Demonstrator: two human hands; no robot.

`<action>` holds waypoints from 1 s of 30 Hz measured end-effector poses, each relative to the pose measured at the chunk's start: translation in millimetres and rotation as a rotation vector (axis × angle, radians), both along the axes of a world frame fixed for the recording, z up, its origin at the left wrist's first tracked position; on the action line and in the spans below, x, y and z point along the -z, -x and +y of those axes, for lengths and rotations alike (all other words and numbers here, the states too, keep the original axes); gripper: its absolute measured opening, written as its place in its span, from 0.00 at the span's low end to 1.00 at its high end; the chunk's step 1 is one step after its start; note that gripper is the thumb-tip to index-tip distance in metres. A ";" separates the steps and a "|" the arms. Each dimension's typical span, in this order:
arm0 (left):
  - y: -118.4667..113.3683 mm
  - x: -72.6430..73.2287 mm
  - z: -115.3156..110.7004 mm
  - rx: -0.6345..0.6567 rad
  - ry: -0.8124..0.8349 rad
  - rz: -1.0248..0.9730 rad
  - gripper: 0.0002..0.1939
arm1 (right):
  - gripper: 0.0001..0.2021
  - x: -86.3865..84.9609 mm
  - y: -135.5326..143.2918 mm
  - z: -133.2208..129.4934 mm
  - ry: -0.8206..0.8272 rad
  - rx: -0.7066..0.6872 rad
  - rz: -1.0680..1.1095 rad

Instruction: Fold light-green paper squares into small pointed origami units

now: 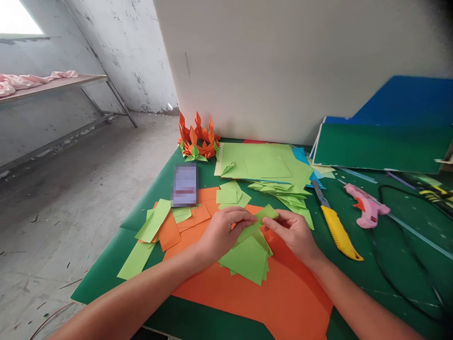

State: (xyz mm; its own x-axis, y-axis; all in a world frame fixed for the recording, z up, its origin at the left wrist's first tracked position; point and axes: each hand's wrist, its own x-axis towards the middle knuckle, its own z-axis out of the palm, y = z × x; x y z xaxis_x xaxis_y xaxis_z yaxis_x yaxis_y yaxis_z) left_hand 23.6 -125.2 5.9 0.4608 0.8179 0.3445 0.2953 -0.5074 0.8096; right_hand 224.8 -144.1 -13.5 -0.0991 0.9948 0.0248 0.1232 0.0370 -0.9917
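Observation:
Both hands pinch one small green paper piece (267, 214) above the middle of the table. My left hand (224, 231) grips its left side between thumb and fingers, and my right hand (292, 231) has its right side. Beneath them a stack of green paper squares (246, 259) lies on a large orange sheet (255, 302). Beyond the hands are more green papers (231, 196) and a fanned green pile (297, 203). Orange squares (170, 233) and green strips (136, 259) are spread to the left.
An orange paper crown (198, 141) stands at the back left of the green table (109, 264), behind a phone (185, 185). To the right lie a yellow cutter (339, 233) and a pink glue gun (368, 205) with its black cable. Green and blue boards (378, 146) lean at the back right.

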 end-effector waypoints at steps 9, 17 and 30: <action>8.9 1.7 5.7 -0.025 0.104 0.000 0.08 | 0.10 4.2 -9.1 8.1 -0.069 0.159 0.154; 7.3 2.2 1.7 0.070 -0.006 0.091 0.07 | 0.14 -0.4 2.1 1.4 0.010 -0.158 0.026; 5.3 16.4 5.7 0.056 -0.013 0.291 0.10 | 0.09 11.5 2.1 3.4 -0.336 0.080 -0.543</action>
State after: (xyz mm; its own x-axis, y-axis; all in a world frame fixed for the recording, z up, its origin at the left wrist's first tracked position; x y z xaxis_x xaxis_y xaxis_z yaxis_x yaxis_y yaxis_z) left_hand 18.4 -119.5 -10.5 0.5857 0.7852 0.2010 0.4858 -0.5387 0.6883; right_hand 222.7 -140.7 -25.0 -0.1115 0.9464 0.3032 0.6200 0.3047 -0.7230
